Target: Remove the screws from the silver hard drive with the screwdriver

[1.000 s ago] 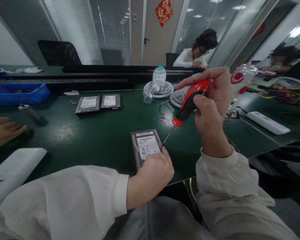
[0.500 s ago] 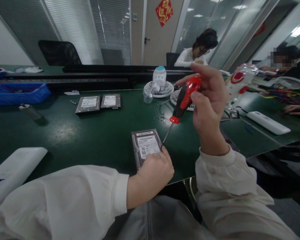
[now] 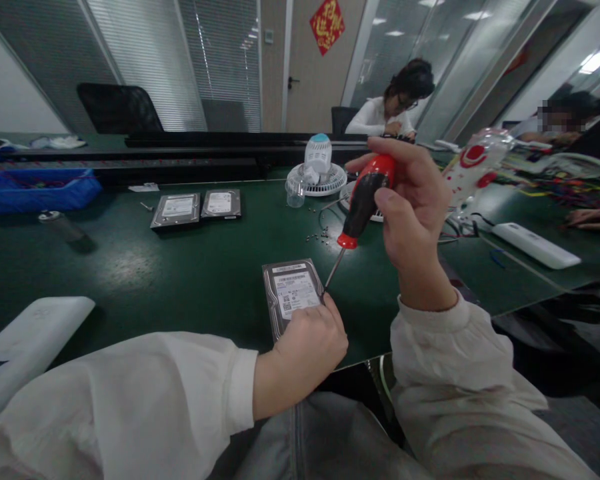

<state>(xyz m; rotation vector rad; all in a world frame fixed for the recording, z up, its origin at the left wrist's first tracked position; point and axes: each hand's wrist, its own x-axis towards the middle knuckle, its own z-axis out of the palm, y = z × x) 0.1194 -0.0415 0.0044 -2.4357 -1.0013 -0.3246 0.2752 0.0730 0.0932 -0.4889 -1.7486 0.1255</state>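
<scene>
A hard drive (image 3: 291, 293) with a white label lies flat near the front edge of the dark green table (image 3: 180, 267). My left hand (image 3: 313, 340) is closed on its near right corner and holds it down. My right hand (image 3: 413, 207) is wrapped round the red and black handle of a screwdriver (image 3: 361, 203). The thin shaft slants down and left, and its tip meets the drive's right edge just above my left fingers.
Two more hard drives (image 3: 176, 208) (image 3: 221, 202) lie further back. Loose screws (image 3: 316, 235), a small clear cup (image 3: 295, 192) and white fan parts (image 3: 319, 167) sit behind. A white case (image 3: 20, 347) lies left, another (image 3: 535, 245) right. Other people sit at the back.
My right hand has tilted the screwdriver handle more upright and slightly left, with the tip staying at the drive's edge. A person's hand at the far left has gone out of view.
</scene>
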